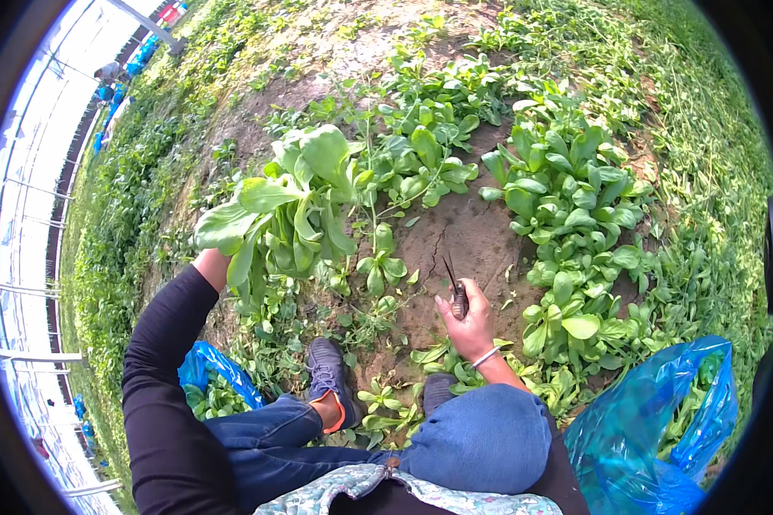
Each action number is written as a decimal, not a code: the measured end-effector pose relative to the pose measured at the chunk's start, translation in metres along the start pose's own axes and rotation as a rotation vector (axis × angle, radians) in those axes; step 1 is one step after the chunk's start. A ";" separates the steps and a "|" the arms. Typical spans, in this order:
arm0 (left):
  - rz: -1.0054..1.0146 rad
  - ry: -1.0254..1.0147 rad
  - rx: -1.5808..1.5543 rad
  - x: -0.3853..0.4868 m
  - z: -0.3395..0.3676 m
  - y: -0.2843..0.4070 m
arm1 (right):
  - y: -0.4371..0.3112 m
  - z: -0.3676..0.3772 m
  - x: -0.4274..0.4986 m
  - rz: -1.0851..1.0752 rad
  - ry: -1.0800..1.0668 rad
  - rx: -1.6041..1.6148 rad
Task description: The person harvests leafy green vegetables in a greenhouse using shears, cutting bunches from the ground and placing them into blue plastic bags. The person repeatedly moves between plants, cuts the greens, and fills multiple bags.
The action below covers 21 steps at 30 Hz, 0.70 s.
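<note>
A large bunch of leafy greens (pixel 296 206) is raised at the upper left of centre. My left hand (pixel 214 265) is mostly hidden behind its leaves, and its fingers do not show. Closed around a small knife's dark ribbed handle (pixel 459 304), my right hand (pixel 473 325) is over bare soil, the thin blade pointing up and away from me. Rooted leafy plants (pixel 573 187) grow to the right of the knife. A small leafy plant (pixel 381 267) stands between the two hands.
An open blue plastic bag (pixel 631 425) with greens inside lies at the lower right. Another blue bag (pixel 232 380) of greens is at my left. My shoes rest among low plants. A greenhouse wall with metal bars (pixel 32 290) runs along the left.
</note>
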<state>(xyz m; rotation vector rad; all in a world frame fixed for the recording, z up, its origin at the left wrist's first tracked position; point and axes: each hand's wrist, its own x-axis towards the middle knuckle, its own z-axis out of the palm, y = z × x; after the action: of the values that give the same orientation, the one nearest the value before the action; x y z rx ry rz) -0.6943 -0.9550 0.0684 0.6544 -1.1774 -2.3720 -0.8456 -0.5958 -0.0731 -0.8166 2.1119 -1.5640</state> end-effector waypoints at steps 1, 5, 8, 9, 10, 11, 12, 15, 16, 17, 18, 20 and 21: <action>0.022 0.052 0.003 -0.016 -0.014 0.005 | -0.013 0.014 0.016 -0.126 0.019 -0.078; 0.067 0.279 -0.080 -0.089 -0.055 -0.009 | -0.079 0.082 0.074 -0.528 -0.032 -0.112; 0.091 0.426 -0.178 -0.145 -0.069 -0.039 | -0.127 0.126 0.101 -0.752 -0.130 -0.141; 0.097 0.466 -0.218 -0.157 -0.074 -0.050 | -0.137 0.137 0.106 -0.839 -0.170 -0.141; 0.107 0.498 -0.248 -0.168 -0.078 -0.061 | -0.146 0.148 0.109 -0.865 -0.211 -0.145; 0.115 0.526 -0.280 -0.175 -0.083 -0.070 | -0.153 0.159 0.110 -0.879 -0.253 -0.151; 0.125 0.550 -0.303 -0.181 -0.087 -0.078 | -0.158 0.168 0.111 -0.929 -0.258 -0.164; 0.149 0.596 -0.367 -0.190 -0.102 -0.094 | -0.165 0.192 0.114 -0.887 -0.384 -0.158; 0.157 0.608 -0.384 -0.192 -0.106 -0.099 | -0.165 0.197 0.117 -0.918 -0.391 -0.188; 0.164 0.616 -0.402 -0.192 -0.111 -0.103 | -0.165 0.203 0.121 -0.949 -0.409 -0.211; 0.170 0.627 -0.417 -0.194 -0.114 -0.106 | -0.166 0.209 0.125 -0.976 -0.423 -0.231; 0.182 0.641 -0.440 -0.195 -0.122 -0.111 | -0.168 0.224 0.130 -1.037 -0.432 -0.246; 0.189 0.653 -0.448 -0.196 -0.125 -0.112 | -0.169 0.232 0.131 -1.033 -0.482 -0.241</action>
<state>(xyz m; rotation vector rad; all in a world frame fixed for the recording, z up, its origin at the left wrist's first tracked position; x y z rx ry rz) -0.4813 -0.8626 -0.0455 0.9939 -0.3920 -1.9271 -0.7638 -0.8855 0.0213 -2.3437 1.5625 -1.2597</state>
